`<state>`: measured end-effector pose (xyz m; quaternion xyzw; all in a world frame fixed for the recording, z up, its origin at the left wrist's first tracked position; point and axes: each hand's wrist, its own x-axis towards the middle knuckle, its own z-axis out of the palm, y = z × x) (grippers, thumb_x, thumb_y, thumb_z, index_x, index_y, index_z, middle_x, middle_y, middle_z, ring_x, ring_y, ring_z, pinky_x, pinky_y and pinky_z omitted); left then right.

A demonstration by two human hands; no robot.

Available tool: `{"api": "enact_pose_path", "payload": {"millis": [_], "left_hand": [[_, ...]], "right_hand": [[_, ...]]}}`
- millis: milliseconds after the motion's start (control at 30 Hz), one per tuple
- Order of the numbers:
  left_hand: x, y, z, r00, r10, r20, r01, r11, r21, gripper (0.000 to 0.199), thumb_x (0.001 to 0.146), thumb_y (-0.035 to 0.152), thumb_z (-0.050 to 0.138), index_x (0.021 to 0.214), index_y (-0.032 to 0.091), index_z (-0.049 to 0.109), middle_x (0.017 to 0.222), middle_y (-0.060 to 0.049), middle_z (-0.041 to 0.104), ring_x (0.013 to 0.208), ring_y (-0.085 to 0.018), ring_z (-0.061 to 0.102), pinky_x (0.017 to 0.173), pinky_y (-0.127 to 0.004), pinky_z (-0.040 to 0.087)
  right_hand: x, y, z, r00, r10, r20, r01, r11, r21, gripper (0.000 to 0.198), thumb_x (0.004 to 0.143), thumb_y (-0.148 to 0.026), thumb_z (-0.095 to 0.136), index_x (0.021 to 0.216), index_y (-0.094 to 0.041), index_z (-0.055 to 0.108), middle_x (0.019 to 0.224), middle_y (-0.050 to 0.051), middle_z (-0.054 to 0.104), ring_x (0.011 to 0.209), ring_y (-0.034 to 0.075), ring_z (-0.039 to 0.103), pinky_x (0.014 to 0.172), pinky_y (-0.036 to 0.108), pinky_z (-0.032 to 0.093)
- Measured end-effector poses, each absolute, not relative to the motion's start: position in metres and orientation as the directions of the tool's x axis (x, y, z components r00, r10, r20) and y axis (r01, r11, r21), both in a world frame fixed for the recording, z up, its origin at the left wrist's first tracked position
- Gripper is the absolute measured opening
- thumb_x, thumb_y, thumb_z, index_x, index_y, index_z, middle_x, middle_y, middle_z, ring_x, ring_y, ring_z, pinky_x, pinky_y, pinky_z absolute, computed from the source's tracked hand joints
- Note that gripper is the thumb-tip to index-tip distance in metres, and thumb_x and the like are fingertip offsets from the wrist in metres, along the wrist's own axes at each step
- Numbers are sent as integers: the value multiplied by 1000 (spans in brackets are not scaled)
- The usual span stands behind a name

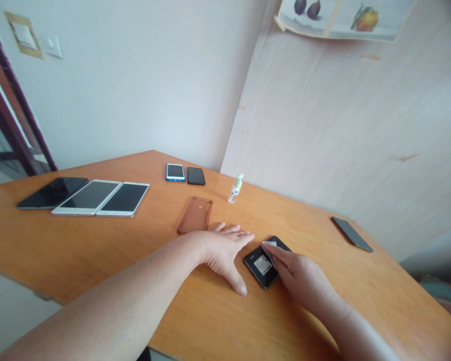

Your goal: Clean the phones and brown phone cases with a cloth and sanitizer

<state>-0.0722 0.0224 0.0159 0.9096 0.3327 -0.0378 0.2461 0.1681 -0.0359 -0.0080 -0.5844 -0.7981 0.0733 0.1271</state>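
A black smartphone (261, 271) lies on the wooden table with a pale label on its upward face. My right hand (298, 273) is closed over the phone's right side, fingers pressing a small white wipe (269, 244) against it; most of the wipe is hidden under the fingers. Just left of the phone, my left hand (225, 253) is spread, thumb and fingers apart, holding nothing. Beyond the left wrist lies a translucent brownish phone case (196, 215), partly covered by that hand and forearm.
A small spray bottle (235, 189) stands behind the hands. At the back lie a blue-edged phone (175, 172) and a dark phone (196, 176). Left are a black tablet (54, 192) and two white-framed tablets (88, 195). Another dark phone (351, 234) rests near the right edge.
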Motion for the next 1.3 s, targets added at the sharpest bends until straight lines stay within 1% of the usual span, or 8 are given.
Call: {"api": "enact_pose_path", "payload": {"millis": [233, 400, 500, 633, 767, 967, 1200, 1300], "left_hand": [[-73, 23, 15, 790, 580, -199, 602, -674, 428, 119, 58, 71, 71, 155, 29, 17, 163, -5, 10, 150, -34, -2, 119, -59, -1], [-73, 21, 15, 787, 586, -194, 606, -673, 424, 114, 62, 75, 65, 155, 28, 18, 163, -5, 10, 150, -35, -2, 118, -59, -1], [-72, 19, 15, 782, 596, -182, 610, -671, 422, 108, 66, 75, 62, 155, 30, 20, 164, -4, 11, 150, -35, -2, 118, -59, -1], [-71, 18, 16, 768, 616, -174, 625, -663, 412, 102, 70, 73, 60, 154, 35, 18, 164, -4, 12, 150, -34, 2, 118, -59, 2], [-69, 18, 15, 766, 621, -165, 628, -669, 398, 97, 70, 71, 61, 152, 36, 25, 163, -6, 15, 150, -33, 4, 118, -59, 2], [-70, 18, 15, 767, 616, -179, 628, -666, 402, 91, 71, 70, 61, 150, 38, 31, 164, -4, 13, 150, -34, 1, 117, -61, 0], [-68, 17, 14, 756, 633, -166, 635, -646, 423, 80, 76, 73, 54, 148, 44, 33, 164, -2, 15, 150, -35, 3, 116, -62, -1], [-67, 18, 14, 758, 629, -176, 636, -649, 418, 79, 76, 74, 54, 146, 43, 37, 163, -1, 18, 150, -35, 2, 116, -62, -2]], "right_hand": [[132, -66, 12, -568, 817, 98, 682, 534, -501, 37, 97, -25, 41, 123, -30, 67, 112, 3, 74, 100, 20, 70, 86, 29, 54], [181, -32, -10, -222, 962, 162, 872, 270, -409, 39, 96, -34, 43, 128, -25, 64, 114, 7, 73, 102, 25, 70, 89, 36, 54], [201, -20, -20, -139, 983, 120, 925, 172, -340, 42, 96, -34, 42, 131, -22, 62, 117, 9, 72, 107, 27, 68, 92, 39, 52], [173, -41, -5, -326, 942, 85, 841, 330, -428, 40, 97, -31, 42, 131, -27, 62, 118, 4, 72, 103, 23, 68, 89, 33, 52], [146, -62, 14, -532, 847, 1, 715, 450, -535, 38, 99, -29, 37, 127, -35, 63, 102, -2, 75, 86, 17, 70, 74, 25, 52], [183, -42, 4, -220, 975, 38, 919, 221, -327, 43, 96, -33, 41, 134, -27, 60, 106, 8, 75, 92, 27, 71, 79, 36, 52], [159, -66, 22, -504, 859, -88, 777, 406, -481, 39, 98, -30, 39, 128, -38, 62, 90, -4, 75, 77, 17, 68, 68, 25, 50], [171, -61, 20, -403, 910, -95, 847, 332, -416, 41, 97, -32, 40, 132, -37, 60, 94, -1, 76, 79, 20, 69, 70, 29, 51]]}}
